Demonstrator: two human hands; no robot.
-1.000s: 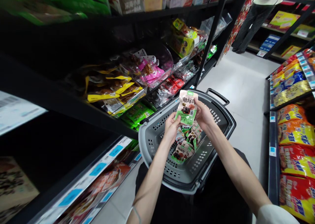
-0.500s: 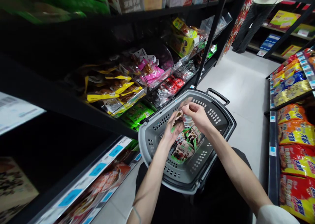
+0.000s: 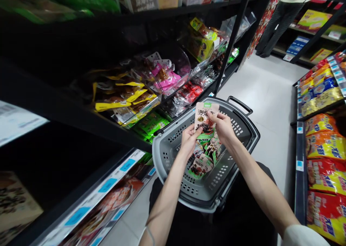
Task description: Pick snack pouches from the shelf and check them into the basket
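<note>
A small white and green snack packet (image 3: 204, 117) with dark lettering stands upright above a grey plastic shopping basket (image 3: 173, 156). My left hand (image 3: 189, 141) pinches its lower left edge. My right hand (image 3: 223, 128) grips its right side, fingers curled round it. Several similar packets (image 3: 204, 160) lie heaped in the basket under my hands. The basket rests on my lap, its black handle (image 3: 240, 104) at the far rim.
Black shelving on the left holds bins of yellow (image 3: 123, 96), pink (image 3: 166, 82) and red (image 3: 190, 92) snack packs. Right shelves carry red and yellow bags (image 3: 325, 166). The pale aisle floor (image 3: 266, 91) runs ahead, where another person (image 3: 281, 17) stands.
The packet was held upright, then tipped and turned over low in both hands above the basket, and now stands upright again, facing me.
</note>
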